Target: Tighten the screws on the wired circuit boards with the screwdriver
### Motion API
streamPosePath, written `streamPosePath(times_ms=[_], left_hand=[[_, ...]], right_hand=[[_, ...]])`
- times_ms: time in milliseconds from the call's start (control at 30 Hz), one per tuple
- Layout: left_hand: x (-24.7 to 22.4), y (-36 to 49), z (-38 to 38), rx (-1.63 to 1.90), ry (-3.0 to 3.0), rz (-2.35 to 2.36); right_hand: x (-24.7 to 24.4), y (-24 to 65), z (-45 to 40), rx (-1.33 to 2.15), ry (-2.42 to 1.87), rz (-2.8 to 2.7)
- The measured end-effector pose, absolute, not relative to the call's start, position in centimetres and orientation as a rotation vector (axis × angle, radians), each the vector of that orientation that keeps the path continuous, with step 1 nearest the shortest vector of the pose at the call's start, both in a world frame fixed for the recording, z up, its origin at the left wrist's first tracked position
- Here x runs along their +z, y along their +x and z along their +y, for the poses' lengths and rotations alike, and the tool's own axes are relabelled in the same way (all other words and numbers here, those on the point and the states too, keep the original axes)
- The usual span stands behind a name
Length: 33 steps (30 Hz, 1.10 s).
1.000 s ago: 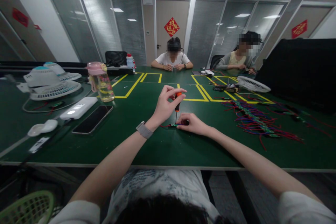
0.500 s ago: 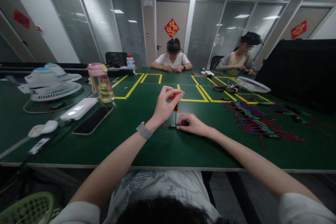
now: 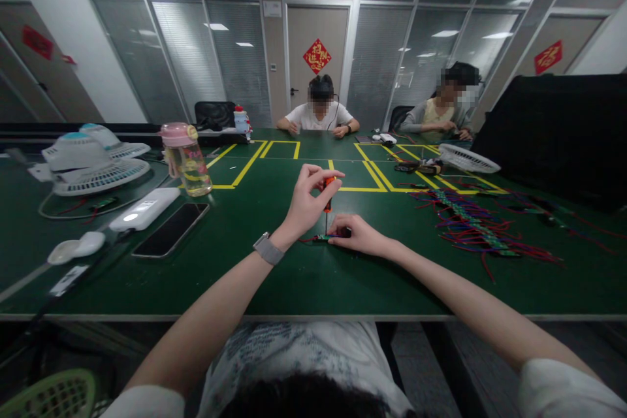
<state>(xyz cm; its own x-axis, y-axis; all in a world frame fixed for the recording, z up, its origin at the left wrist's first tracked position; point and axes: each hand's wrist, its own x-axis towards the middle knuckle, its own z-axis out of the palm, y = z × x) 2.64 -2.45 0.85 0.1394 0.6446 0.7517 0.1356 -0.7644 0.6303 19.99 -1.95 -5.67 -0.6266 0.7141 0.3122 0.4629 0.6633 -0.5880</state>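
Note:
My left hand is closed around the orange and black handle of a screwdriver, which stands upright with its shaft pointing down. The tip meets a small green circuit board lying on the green table. My right hand pinches the right end of that board between thumb and fingers, its wrist low over the table. Red and dark wires show at the board's ends; the part under my right fingers is hidden.
Several wired circuit boards lie in a row to the right. At left are a phone, a white power bank, a pink-lidded bottle and white fans. Two people sit across the table; a black screen-like object stands at right.
The view has shifted slightly. Both my hands keep their hold on the screwdriver and the board. The person opposite has moved their hands farther apart.

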Motion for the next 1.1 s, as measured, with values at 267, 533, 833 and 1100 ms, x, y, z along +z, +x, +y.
streamPosePath(times_ms=[267,533,833,1100], left_hand=[[0.81,2.9,-2.41,1.541,1.879,0.629],[0.82,2.79,-2.51,1.675,1.999,0.719],[0.68,2.74,-2.22,1.676,1.859,0.673],[0.74,2.54,-1.75,1.575,1.76,0.557]], right_hand=[[-5.79,19.98,-1.99,0.644,-0.906,-2.334],[-5.92,19.96,-1.91,0.659,-0.9,-2.329],[-5.81,19.94,-1.97,0.646,-0.91,-2.339],[-5.88,19.9,-1.95,0.678,-0.914,-2.321]])
